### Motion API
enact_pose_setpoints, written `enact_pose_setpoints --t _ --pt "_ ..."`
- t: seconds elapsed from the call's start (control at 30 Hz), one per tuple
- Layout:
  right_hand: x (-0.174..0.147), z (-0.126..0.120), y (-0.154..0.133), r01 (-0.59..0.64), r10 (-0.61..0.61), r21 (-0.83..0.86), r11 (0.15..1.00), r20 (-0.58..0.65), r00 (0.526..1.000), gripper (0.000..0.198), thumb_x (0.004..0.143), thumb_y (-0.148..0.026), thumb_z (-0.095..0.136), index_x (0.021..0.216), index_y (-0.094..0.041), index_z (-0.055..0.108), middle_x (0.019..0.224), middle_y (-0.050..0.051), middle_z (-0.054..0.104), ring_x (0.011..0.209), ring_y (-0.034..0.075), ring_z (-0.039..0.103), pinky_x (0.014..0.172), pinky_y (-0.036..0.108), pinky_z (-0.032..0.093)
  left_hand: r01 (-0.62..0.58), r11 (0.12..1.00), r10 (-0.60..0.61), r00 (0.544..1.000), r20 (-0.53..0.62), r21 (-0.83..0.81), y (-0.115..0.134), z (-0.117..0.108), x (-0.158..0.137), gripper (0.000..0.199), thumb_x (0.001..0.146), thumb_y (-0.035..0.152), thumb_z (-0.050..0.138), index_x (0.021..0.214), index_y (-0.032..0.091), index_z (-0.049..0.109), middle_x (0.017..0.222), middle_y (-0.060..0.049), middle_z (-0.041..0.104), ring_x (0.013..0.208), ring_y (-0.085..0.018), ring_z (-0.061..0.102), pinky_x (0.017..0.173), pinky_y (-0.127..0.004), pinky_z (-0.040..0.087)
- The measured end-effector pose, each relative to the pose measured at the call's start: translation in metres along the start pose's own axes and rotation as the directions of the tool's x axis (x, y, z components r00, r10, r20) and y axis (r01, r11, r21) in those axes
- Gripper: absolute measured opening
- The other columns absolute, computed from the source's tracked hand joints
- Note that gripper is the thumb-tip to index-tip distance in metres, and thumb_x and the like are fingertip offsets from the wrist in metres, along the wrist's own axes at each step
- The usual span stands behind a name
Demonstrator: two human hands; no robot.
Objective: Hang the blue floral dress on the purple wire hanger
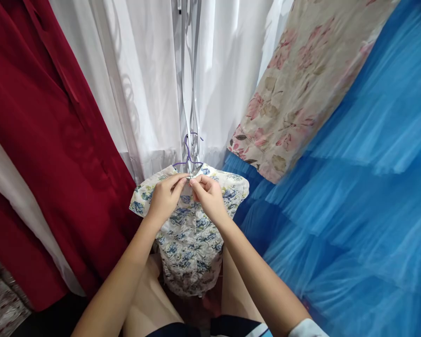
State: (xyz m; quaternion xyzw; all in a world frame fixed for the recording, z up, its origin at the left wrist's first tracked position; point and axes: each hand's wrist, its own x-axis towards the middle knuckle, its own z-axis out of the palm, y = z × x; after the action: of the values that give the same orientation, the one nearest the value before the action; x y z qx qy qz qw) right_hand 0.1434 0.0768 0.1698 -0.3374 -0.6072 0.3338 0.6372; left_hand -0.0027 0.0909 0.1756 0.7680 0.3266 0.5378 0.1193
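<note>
A small floral dress (pixel 187 252), white with blue and yellow flowers, hangs on a purple hanger (pixel 187 149) in front of me. At the middle of its neckline, my left hand (pixel 166 199) pinches the neckline edge between thumb and fingers. My right hand (pixel 209 195) is closed at the same spot, its thumb and forefinger pinching the edge from the other side. The fingertips almost meet there, and a small detail between them is too tiny to make out. Below the hands, a seam runs down the middle of the dress.
White curtains (pixel 149 84) hang behind, with pale ribbons (pixel 189 89) dangling down the middle. A dark red cloth (pixel 73 178) hangs at the left. On the right hang a beige garment with pink flowers (pixel 284 107) and a blue tiered tulle skirt (pixel 358 187). My legs (pixel 150 299) flank the dress.
</note>
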Motion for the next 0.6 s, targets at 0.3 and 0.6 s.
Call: enact_pose_setpoints --t 0.3,0.6 --pt "-0.022 -0.008 0.072 -0.17 0.15 -0.153 0.973 -0.136 0.979 0.031 0.079 -0.037 0.059 0.058 -0.022 0.042 0.046 -0.008 0.036 0.042 0.008 0.029 0.044 0.023 0.02 -0.024 0.972 -0.105 0.844 -0.525 -0.233 -0.024 -0.027 0.036 0.019 0.094 0.032 0.055 0.088 0.016 0.062 0.075 0.0 0.058 0.072 -0.013 0.056 0.069 -0.021 0.044" --pt "-0.067 -0.007 0.1 -0.277 0.279 -0.102 0.955 0.003 0.96 0.028 0.079 -0.032 0.057 0.058 -0.022 0.04 0.046 -0.008 0.034 0.044 0.008 0.028 0.046 0.023 0.021 0.406 0.339 -0.908 0.377 -0.182 -0.849 -0.142 -0.036 -0.021 0.019 0.091 0.016 0.052 0.072 0.016 0.052 0.055 0.003 0.05 0.05 -0.01 0.051 0.062 -0.023 0.047"
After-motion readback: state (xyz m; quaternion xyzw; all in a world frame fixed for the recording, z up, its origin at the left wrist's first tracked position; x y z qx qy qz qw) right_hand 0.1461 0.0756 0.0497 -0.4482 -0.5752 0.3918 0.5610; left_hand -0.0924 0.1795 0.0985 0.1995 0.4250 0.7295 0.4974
